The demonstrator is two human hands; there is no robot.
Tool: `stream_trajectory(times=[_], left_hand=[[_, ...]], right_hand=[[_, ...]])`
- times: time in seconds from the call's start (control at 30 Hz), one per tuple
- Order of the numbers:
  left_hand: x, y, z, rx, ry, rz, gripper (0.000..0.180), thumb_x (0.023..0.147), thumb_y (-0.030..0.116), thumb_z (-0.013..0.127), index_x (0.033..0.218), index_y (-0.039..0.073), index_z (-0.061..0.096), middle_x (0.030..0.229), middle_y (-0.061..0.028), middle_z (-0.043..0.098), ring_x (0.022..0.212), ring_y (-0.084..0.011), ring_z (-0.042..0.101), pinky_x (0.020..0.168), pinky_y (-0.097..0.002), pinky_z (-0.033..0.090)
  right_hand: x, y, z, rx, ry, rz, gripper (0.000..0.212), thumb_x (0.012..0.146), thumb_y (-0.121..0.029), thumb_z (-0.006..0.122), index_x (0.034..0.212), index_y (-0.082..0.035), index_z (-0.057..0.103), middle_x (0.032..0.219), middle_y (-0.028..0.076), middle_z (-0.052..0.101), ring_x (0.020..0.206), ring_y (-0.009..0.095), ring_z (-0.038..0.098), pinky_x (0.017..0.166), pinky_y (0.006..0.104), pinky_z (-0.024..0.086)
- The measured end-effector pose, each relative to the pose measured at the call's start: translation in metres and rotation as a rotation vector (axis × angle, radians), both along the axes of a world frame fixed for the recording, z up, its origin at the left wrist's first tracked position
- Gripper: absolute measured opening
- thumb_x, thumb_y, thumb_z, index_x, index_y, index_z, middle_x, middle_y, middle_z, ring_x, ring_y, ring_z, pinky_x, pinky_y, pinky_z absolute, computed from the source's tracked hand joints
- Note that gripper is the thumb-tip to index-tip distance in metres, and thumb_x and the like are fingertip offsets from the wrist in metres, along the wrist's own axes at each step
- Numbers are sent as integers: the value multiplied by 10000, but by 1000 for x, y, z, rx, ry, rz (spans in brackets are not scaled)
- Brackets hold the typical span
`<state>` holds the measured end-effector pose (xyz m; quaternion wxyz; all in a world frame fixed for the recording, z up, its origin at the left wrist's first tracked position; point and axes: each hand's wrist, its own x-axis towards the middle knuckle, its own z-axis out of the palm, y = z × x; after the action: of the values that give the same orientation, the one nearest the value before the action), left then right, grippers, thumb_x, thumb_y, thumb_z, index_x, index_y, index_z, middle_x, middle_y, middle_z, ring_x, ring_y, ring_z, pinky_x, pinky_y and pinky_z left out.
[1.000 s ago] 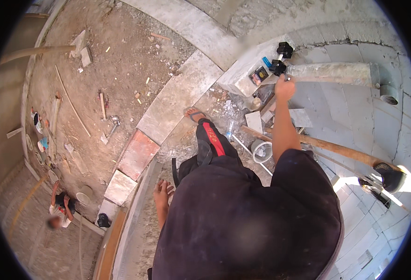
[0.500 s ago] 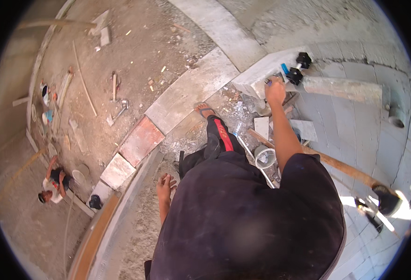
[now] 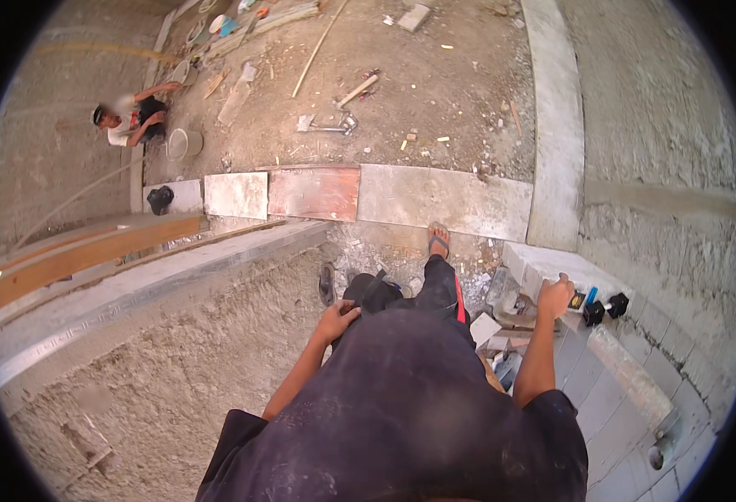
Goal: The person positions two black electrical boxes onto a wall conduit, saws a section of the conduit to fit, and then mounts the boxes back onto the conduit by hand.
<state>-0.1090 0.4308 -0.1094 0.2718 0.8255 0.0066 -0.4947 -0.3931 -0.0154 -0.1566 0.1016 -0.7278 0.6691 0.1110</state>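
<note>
**A person in dark, dusty work clothes, seen from above**

A person is filling the lower centre of the frame, wearing a loose dark shirt [image 3: 401, 410] with short sleeves. Pale dust is speckling its fabric. Both forearms are showing bare below the sleeves, ending in the bare left hand [image 3: 336, 319] and right hand [image 3: 554, 294] near the middle of the frame. Dark trousers [image 3: 437, 289] with a red side stripe are showing above the shirt. A flip-flop sandal [image 3: 438, 240] is covering the one visible foot.
</note>
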Motion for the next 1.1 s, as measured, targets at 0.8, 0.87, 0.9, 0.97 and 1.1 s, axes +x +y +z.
stream_trajectory(times=[0.8,0.87,0.9,0.97,1.1], left_hand=[[35,111,-163,37,-11,740,371,882,336,733,1013,-11,745,866,-77,717,790,-169,667,699,-317,509],[48,109,-184,6,-5,706,377,873,350,733,995,-6,749,851,-83,716,762,-179,671,687,-320,520],[56,107,-190,-8,6,687,380,869,358,733,986,-3,752,844,-85,716,748,-184,673,681,-321,526],[90,80,-171,-88,31,695,414,857,392,732,1016,9,749,832,-99,716,725,-189,673,626,-336,540],[169,33,-164,-72,103,555,494,853,424,731,1111,2,720,872,-125,719,787,-187,682,592,-334,551]], right_hand=[[340,134,215,1631,-568,991,639,1048,-380,470,1541,4,336,1618,192,313,1511,316,269,1222,377,211],[359,140,224,1292,-618,1055,629,1050,-379,473,1530,8,354,1614,187,324,1507,306,280,1217,372,223],[370,142,227,1124,-629,1074,624,1050,-379,474,1525,10,363,1612,185,329,1505,300,286,1214,370,230],[390,129,214,1418,-580,993,628,1038,-381,495,1515,12,383,1598,194,351,1497,304,306,1212,372,237],[445,113,204,1347,-616,988,607,1037,-380,510,1496,8,420,1557,203,416,1469,314,359,1205,371,251]])
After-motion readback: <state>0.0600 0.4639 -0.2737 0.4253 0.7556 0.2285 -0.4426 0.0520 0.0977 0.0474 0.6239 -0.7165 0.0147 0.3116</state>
